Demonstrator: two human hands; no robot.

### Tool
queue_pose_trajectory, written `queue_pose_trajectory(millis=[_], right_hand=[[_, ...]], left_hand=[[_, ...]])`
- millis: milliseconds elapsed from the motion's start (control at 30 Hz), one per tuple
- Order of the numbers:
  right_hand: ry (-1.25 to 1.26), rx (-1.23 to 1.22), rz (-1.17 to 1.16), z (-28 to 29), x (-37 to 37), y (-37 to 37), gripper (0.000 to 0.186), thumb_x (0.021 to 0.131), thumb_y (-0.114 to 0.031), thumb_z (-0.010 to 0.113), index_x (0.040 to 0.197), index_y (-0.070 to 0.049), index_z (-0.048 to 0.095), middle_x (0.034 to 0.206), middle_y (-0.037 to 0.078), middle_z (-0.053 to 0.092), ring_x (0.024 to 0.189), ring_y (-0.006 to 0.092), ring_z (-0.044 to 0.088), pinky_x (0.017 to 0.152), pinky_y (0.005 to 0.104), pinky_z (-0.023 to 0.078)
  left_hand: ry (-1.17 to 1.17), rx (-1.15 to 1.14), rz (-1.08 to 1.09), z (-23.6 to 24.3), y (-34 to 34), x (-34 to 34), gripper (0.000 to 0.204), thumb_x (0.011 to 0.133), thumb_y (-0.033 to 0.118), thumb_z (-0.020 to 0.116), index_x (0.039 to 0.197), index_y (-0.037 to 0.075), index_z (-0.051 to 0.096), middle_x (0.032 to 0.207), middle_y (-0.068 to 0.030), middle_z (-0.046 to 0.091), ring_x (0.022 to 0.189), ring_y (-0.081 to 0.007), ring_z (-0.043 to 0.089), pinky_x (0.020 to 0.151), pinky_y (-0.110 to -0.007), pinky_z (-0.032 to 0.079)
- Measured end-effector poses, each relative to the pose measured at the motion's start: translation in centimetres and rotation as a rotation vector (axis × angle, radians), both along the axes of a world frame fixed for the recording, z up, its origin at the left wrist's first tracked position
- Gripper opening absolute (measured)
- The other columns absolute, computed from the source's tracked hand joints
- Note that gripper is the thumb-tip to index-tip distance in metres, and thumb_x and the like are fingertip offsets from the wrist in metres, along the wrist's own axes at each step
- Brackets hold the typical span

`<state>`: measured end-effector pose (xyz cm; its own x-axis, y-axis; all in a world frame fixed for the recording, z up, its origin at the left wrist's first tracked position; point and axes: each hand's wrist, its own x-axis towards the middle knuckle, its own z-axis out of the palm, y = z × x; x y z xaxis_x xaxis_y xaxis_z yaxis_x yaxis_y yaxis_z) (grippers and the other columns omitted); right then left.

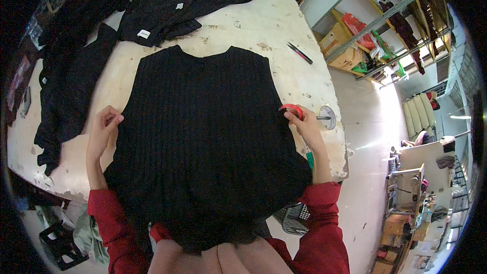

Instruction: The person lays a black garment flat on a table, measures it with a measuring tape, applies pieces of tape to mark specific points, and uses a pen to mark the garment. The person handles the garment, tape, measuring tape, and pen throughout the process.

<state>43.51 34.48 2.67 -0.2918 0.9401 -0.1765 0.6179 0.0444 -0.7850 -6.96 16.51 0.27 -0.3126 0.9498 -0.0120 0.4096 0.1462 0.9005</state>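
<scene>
Hands, left (104, 126) and right (307, 128), spread wide — pinching black garment (205, 122) at 2 sides; right holds red loop (293, 106).

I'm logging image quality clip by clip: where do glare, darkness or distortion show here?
Head view: glare washes out part of the floor at right; the black garment is dark, though its vertical lines show; edges of the tabletop bow; the corners go black.

Both forearms (107, 208) reach forward, well apart, with the left grip (105, 124) and right grip (305, 126) pinched
</scene>
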Motion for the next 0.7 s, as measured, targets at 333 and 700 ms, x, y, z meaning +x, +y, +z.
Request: queue_pose_trajectory(millis=[333,700], right_hand=[[0.218,0.144,-0.091,-0.5,-2.0,-2.5,0.031,0.082,-0.013,0.075,0.105,0.005,0.064,0.082,0.005,0.066,0.070,0.0117,0.057,0.071,0.0256,0.047],[-0.329,0.274,-0.166,-2.8,-1.4,-2.6,0.029,0.087,-0.025,0.068,0.109,-0.005,0.066,0.074,0.017,0.063,0.070,0.0295,0.064,0.065,0.0405,0.048]], left_hand=[[0.089,0.009,0.266,0.4,-1.9,2.9,0.017,0.094,0.014,0.063,0.108,0.003,0.061,0.080,-0.0011,0.056,0.074,-0.0101,0.050,0.069,-0.026,0.044],[-0.030,-0.056,0.379,0.0,-1.8,2.2,0.021,0.088,0.019,0.072,0.091,-0.002,0.069,0.067,0.0021,0.059,0.058,-0.0044,0.046,0.056,-0.021,0.037]])
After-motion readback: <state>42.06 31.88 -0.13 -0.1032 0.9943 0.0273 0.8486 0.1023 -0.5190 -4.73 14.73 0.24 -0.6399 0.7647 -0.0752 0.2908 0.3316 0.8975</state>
